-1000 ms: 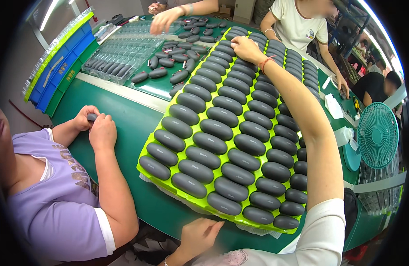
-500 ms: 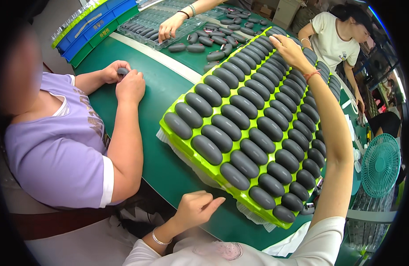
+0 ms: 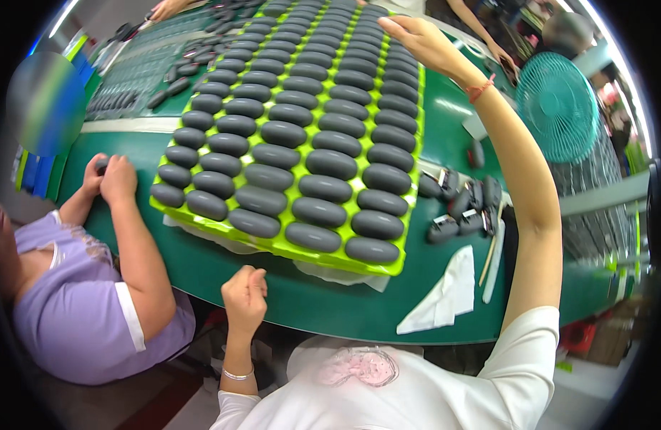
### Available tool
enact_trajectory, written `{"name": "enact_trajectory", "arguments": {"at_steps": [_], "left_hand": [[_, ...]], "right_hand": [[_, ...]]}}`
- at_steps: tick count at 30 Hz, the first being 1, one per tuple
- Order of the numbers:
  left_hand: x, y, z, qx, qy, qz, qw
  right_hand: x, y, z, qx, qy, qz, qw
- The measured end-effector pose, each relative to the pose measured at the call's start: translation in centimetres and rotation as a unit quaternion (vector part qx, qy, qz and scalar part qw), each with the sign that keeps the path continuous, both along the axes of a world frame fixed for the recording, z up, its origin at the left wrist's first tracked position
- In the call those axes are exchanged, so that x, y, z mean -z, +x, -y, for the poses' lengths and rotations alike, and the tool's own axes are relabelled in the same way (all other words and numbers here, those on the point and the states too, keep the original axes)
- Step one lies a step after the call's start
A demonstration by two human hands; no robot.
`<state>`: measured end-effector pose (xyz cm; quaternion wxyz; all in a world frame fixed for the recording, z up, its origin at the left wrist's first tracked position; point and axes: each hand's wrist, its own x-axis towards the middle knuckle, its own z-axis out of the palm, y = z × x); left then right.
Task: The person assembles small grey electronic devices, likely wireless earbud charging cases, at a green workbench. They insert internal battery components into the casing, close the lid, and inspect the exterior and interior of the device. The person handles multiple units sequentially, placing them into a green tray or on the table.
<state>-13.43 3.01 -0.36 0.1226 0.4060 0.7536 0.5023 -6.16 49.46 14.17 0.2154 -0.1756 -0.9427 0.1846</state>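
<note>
The left hand [image 3: 244,297] is curled just before the tray [image 3: 277,246] of pods [image 3: 332,164]. The right hand [image 3: 418,44] is over its far right edge; whether pinching, I cannot tell.

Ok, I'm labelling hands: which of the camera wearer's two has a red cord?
The right hand, at the green tray's right edge: a red cord crosses its wrist, whereas the left hand wears a silvery bangle.

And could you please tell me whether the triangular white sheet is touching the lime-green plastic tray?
Apart: the head view shows green tabletop between the white sheet and the lime-green tray.
</note>
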Motion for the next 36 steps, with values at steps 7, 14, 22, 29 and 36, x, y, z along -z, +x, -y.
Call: {"name": "enact_trajectory", "arguments": {"at_steps": [7,14,22,29,36], "left_hand": [[0.0,0.2,-0.1,0.041,-0.003,-0.067,0.997],[1.1,0.0,0.6,-0.003,0.013,-0.045,0.999],[1.0,1.2,-0.5,-0.001,0.03,-0.135,0.99],[1.0,1.2,0.0,-0.074,0.028,-0.129,0.988],[0.5,2.0,-0.6,-0.106,0.035,-0.204,0.973]], "right_hand": [[-0.3,7.7,4.9,0.06,-0.012,0.045,0.997],[1.3,15.8,10.2,-0.054,-0.008,0.142,0.988],[6.9,23.7,8.5,0.314,0.02,0.036,0.949],[9.9,22.3,6.1,0.359,0.025,0.124,0.925],[11.0,22.6,4.0,0.311,-0.062,0.079,0.945]]}}
